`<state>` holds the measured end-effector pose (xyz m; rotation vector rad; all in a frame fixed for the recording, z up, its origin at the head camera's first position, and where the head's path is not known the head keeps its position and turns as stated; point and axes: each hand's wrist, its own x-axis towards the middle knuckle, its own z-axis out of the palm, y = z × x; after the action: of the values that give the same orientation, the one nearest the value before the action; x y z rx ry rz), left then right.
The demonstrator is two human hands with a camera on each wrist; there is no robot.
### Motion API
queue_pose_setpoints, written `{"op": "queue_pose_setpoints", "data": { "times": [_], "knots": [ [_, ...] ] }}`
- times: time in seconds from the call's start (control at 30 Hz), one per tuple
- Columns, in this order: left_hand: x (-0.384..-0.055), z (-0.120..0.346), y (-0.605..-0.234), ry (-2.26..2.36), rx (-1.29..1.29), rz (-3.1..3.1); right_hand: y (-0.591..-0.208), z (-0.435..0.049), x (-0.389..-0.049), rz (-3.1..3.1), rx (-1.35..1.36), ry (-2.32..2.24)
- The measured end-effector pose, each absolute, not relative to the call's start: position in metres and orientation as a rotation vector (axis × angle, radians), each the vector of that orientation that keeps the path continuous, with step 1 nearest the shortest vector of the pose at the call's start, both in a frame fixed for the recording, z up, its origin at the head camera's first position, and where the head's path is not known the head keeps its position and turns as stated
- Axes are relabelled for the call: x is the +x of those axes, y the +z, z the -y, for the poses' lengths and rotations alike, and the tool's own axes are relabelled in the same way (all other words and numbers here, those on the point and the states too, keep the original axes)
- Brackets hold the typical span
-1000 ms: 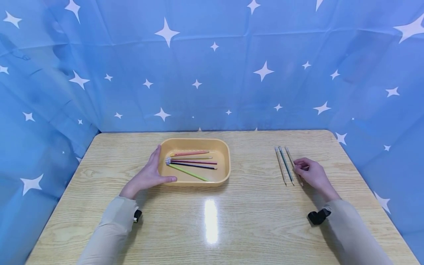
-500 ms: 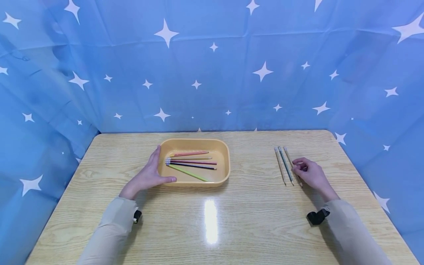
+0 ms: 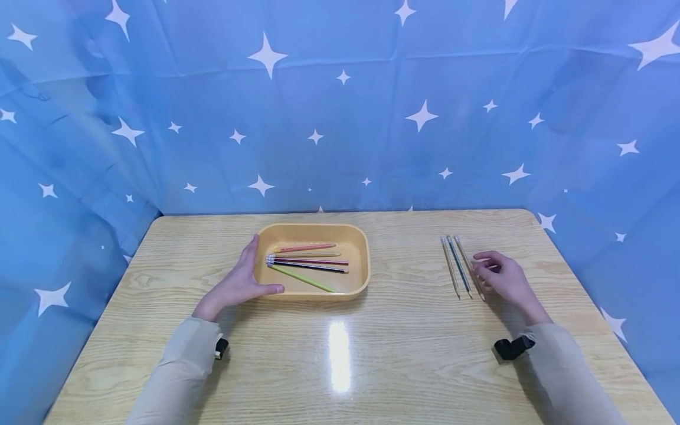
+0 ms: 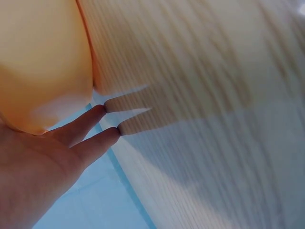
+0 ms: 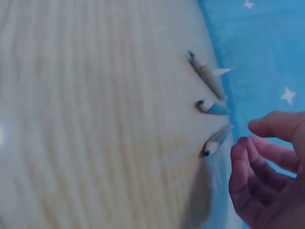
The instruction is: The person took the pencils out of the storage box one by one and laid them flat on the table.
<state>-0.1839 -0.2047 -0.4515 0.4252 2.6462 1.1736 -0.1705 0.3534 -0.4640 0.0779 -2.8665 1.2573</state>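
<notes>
My left hand (image 3: pixel 241 280) rests against the left end of the yellow-orange tray (image 3: pixel 366 262), thumb over its near rim and fingers extended along its side. In the left wrist view, straight fingers (image 4: pixel 90 148) reach under the tray's outer wall (image 4: pixel 47 52). To the right, three pencils lie nearly side by side: a tan pencil (image 3: pixel 450 267), a teal pencil (image 3: pixel 459 265) and another tan pencil (image 3: pixel 464 252). My right hand (image 3: pixel 504 280) hovers just right of the last one. In the right wrist view, its thumb and loosely bent fingers hold nothing.
Inside the tray lie several pencils, among them a red pencil (image 3: pixel 305 247), a black pencil (image 3: pixel 313 267) and a lime-green pencil (image 3: pixel 303 278). The wood-grain table (image 3: pixel 404 354) ends at a blue star-patterned curtain (image 3: pixel 340 153).
My right hand has let go of the rightmost tan pencil and drawn slightly right of it, its fingers parted. The pencil stays beside the other two. My left hand keeps its place.
</notes>
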Motion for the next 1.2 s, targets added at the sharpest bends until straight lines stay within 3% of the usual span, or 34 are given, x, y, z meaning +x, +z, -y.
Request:
{"op": "queue_pose_setpoints", "data": {
  "times": [0.4,0.8,1.03,1.2],
  "knots": [
    [-0.185,0.202,-0.448,1.153,0.442,-2.651,-0.446,-0.323,-0.169,2.773,0.195,1.243],
    [-0.185,0.202,-0.448,1.165,0.443,-2.645,-0.439,-0.266,-0.175,2.694,0.332,1.432],
    [-0.183,0.204,-0.449,1.177,0.43,-2.637,-0.414,-0.224,-0.169,2.652,0.438,1.522],
    [-0.182,0.205,-0.449,1.19,0.424,-2.632,-0.423,-0.208,-0.177,2.628,0.474,1.583]
  ]
}}
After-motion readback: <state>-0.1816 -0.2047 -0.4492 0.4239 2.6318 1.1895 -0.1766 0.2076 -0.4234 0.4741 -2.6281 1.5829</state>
